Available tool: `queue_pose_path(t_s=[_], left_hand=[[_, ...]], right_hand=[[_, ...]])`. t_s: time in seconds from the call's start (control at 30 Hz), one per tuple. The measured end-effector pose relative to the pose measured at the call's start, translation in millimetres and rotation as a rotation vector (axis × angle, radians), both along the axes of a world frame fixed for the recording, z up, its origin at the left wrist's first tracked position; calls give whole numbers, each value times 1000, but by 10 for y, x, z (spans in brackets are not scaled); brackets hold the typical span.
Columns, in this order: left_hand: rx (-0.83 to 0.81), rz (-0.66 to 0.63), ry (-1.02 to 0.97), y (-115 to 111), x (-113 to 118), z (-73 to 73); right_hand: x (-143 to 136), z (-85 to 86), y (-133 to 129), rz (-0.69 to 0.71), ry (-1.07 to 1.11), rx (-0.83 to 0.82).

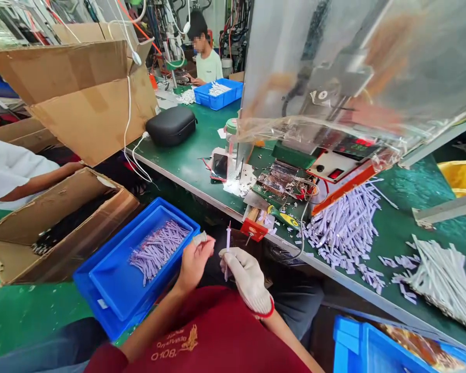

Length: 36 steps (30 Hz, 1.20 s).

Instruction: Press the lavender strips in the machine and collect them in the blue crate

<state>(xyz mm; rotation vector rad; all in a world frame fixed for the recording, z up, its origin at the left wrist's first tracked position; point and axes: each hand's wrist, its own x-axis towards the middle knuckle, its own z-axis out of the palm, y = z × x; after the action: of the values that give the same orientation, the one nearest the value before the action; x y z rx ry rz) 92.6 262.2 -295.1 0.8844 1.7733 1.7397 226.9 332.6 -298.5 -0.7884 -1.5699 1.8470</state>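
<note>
My right hand [245, 273], in a white knitted glove with a red cuff, pinches a slim pale purple strip [228, 239]. The strip stands nearly upright, with thin reddish wire ends at its top. Just left of it, apart from the strip, is my left hand [194, 261], bare except for a whitish wrap on one fingertip. Its fingers are curled together, and whatever may be between them is hidden. Many similar purple strips [159, 248] lie in a blue tray [111, 287] to my left.
On the green bench [202, 137] stands a machine [330, 166] behind a clear plastic sheet, with a yellow-green-handled tool [283, 217] in front. Purple strips [345, 223] and white strips [442, 274] are heaped at right. An open carton [112, 199] and another person's arm [34, 181] are at left.
</note>
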Motion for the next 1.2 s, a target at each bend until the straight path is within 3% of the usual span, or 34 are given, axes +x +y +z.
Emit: queue_pose_path(t_s=[0.1,0.23,0.57,0.73,0.8,1.0,1.1,1.2], left_hand=[[63,-162,-271,150,-151,144],[165,-296,-596,253,-191,168],[224,-327,-843,208,-219,79],[249,-357,-933,173,-274,119],[214,-333,-921,144,-293,169],[21,-113,-636,-90,-374,311],[-52,-31,-539,-341,-476,394],[-159,95,-409,-682,-661,624]], right_hand=[[-35,38,-17,120,94,-138],[-103,46,-69,162,98,-184],[-220,16,-143,176,106,-255],[-286,-27,-155,202,114,-278],[-312,-53,-155,205,110,-293],[-369,-175,-133,244,151,-332],[-368,-239,-115,277,153,-293],[-354,-267,-104,325,122,-267]])
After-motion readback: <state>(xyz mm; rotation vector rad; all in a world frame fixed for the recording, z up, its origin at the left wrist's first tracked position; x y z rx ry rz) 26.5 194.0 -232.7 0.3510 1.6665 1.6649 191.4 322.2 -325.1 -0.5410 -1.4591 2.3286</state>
